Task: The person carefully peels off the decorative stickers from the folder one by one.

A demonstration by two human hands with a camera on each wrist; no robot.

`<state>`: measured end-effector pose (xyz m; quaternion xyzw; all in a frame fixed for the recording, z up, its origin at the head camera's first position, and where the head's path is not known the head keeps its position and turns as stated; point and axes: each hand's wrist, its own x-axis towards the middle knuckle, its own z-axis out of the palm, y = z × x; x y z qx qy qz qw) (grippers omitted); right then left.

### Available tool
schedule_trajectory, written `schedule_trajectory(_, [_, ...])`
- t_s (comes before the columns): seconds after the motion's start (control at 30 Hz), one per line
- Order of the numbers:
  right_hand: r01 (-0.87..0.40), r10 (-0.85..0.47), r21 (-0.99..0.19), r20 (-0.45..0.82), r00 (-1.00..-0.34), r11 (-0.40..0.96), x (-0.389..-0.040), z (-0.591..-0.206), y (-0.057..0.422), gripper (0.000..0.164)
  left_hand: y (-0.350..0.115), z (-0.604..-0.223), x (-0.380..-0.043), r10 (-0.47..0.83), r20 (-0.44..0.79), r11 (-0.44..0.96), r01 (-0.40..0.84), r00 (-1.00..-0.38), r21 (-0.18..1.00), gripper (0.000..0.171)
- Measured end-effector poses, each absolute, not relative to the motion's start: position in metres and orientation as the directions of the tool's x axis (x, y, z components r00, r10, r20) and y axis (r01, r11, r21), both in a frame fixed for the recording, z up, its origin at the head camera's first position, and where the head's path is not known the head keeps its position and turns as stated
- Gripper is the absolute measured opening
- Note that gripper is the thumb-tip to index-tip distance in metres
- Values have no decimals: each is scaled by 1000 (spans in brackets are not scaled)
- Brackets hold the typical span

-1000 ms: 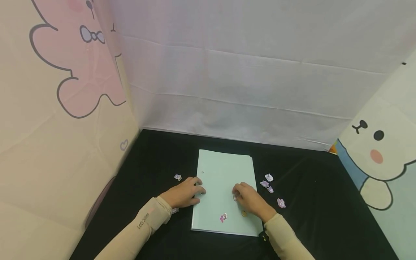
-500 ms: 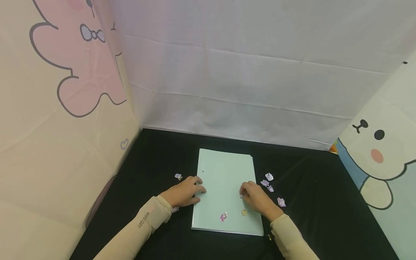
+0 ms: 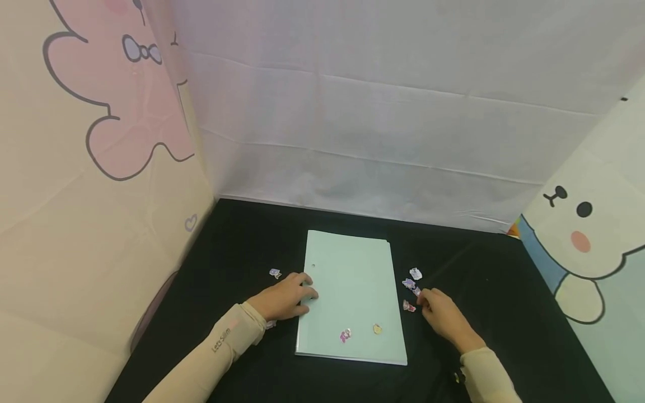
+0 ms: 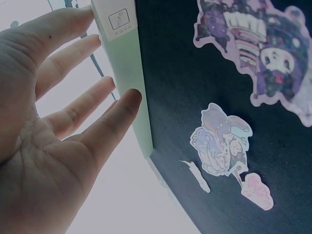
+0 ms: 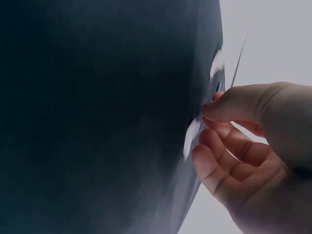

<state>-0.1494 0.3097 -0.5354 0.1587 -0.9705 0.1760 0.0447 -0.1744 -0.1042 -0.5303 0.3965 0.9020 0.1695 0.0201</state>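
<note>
A pale green folder (image 3: 347, 280) lies on the black tabletop, a pink sticker (image 3: 345, 335) and a yellow sticker (image 3: 377, 329) on its lower part. My left hand (image 3: 284, 296) rests at the folder's left edge, fingers spread and slightly bent; in the left wrist view it is beside the folder's labelled spine (image 4: 127, 63). To the right of the folder, my right hand (image 3: 445, 316) has thumb and forefinger together at a small purple sticker (image 3: 416, 291), pinching at its edge. The fingertip contact is partly hidden. A reddish sticker (image 3: 409, 306) lies between hand and folder.
Two more stickers, a whitish one (image 3: 415, 273) and a purple one (image 3: 409, 284), lie right of the folder. Others are left of it, including one (image 3: 274, 273) above my left hand. Cloth walls, including a plain white back wall (image 3: 353, 129), surround the table.
My right hand has moved right, off the folder to the stickers beside it. The reddish sticker there now shows, and the pink-purple one farther right is covered. The left hand stays put.
</note>
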Motion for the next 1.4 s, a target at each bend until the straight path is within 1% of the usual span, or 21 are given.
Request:
schedule_trajectory(0.1, [-315, -277, -314, 160, -948, 896, -146, -533, 322, 17, -105, -531, -174, 720, 101, 630, 708, -686, 319, 32])
schedule_trajectory(0.27, [-291, -258, -312, 143, -956, 904, -144, -529, 332, 17, -105, -531, -174, 720, 104, 630, 709, -686, 318, 32])
schedule_trajectory(0.6, [-259, -234, -319, 113, -966, 912, -142, -525, 329, 16, -106, -534, -175, 720, 109, 629, 710, -686, 317, 32])
schedule_trajectory(0.73, [-261, -234, -323, 120, -965, 910, -142, -523, 324, 15, -105, -535, -176, 720, 114, 627, 712, -685, 318, 31])
schedule_trajectory(0.9, [-253, -228, -335, 113, -967, 908, -140, -523, 310, 12, -105, -536, -176, 719, 111, 629, 710, -686, 316, 31])
schedule_trajectory(1.0, [-270, -244, -350, 118, -963, 897, -138, -524, 296, 10, -105, -536, -175, 718, 109, 631, 709, -688, 315, 32])
schedule_trajectory(1.13, [-316, -282, -360, 145, -949, 878, -134, -523, 275, 12, -105, -536, -175, 716, 113, 632, 708, -689, 317, 32])
schedule_trajectory(1.27, [-359, -317, -348, 173, -933, 866, -128, -522, 255, 17, -105, -534, -174, 717, 113, 631, 709, -688, 315, 32])
schedule_trajectory(1.4, [-422, -374, -329, 200, -906, 845, -122, -524, 234, 18, -105, -533, -173, 718, 113, 629, 710, -687, 318, 32])
